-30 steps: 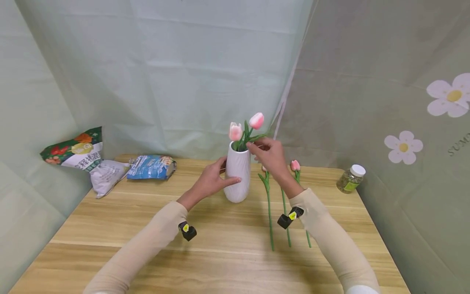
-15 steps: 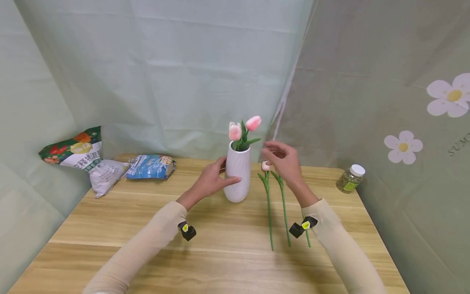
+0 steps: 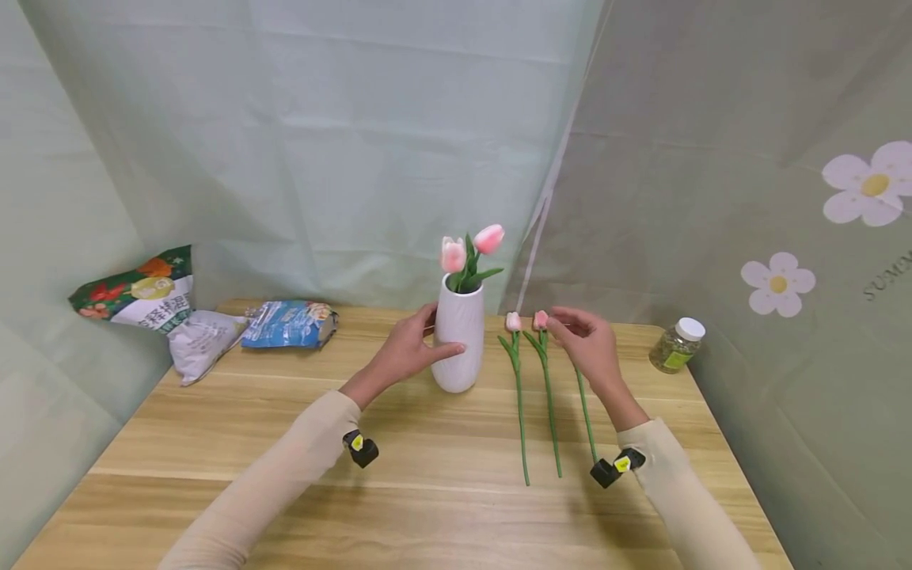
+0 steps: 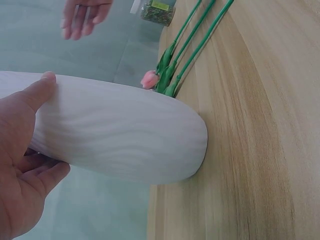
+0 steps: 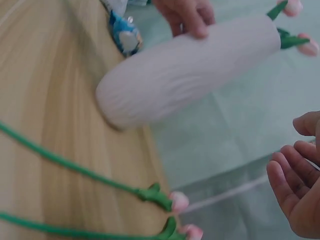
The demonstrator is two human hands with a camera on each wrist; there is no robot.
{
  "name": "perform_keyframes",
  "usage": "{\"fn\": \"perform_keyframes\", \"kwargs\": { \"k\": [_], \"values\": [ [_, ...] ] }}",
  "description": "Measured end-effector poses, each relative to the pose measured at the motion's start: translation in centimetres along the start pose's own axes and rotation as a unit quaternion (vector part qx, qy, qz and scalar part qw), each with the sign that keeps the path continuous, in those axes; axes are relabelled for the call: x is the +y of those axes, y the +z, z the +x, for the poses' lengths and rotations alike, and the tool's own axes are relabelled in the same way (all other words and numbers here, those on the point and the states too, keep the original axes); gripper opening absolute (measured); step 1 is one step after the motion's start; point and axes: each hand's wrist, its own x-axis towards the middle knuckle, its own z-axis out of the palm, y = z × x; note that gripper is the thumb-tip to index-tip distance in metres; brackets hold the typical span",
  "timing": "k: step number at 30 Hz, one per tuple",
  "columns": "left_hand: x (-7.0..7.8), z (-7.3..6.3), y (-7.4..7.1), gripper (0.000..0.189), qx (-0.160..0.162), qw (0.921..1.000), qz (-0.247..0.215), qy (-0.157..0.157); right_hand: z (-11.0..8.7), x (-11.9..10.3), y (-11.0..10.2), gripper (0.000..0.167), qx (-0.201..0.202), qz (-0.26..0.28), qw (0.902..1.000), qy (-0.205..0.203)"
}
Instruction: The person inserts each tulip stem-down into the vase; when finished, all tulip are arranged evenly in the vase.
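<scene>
A white ribbed vase (image 3: 458, 340) stands upright on the wooden table. My left hand (image 3: 404, 346) grips it from the left, thumb across its front and fingers behind. Two pink tulips (image 3: 488, 239) with green leaves rise from its mouth. Off to the right, my right hand (image 3: 590, 348) hovers with loosely bent fingers and nothing in them; the right wrist view shows its thumb apart from the fingers. Below it lie three more tulips (image 3: 549, 396), side by side with stems toward me. In the head view the hand hides the bloom of the rightmost one (image 3: 586, 412).
At the back left lie a blue snack bag (image 3: 288, 324) and a green and white floral-print bag (image 3: 160, 293) leaning on the curtain. A jar with a white lid (image 3: 677, 346) stands near the table's right edge. Curtains (image 3: 399, 158) enclose the table.
My right hand has let go of the tulip in the vase and moved right and down, over the tulips on the table. The left hand has kept its grip on the vase.
</scene>
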Motion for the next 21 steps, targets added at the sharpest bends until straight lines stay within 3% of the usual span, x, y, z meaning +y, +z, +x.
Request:
{"fn": "perform_keyframes", "kwargs": {
  "k": [8, 13, 21],
  "values": [
    [0.0, -0.1, 0.1, 0.083, 0.001, 1.0000, 0.002, 0.002, -1.2, 3.3, -1.7, 0.039, 0.029, -0.065, 0.9974, 0.013],
    [0.0, -0.1, 0.1, 0.083, -0.004, 1.0000, -0.004, 0.000, -2.2, 5.3, -2.7, 0.038, 0.030, -0.123, 0.9916, 0.027],
    [0.1, 0.0, 0.0, 0.085, -0.003, 1.0000, -0.007, 0.001, -3.1, 8.2, -3.7, 0.041, 0.022, -0.161, 0.9857, 0.046]
  ]
}}
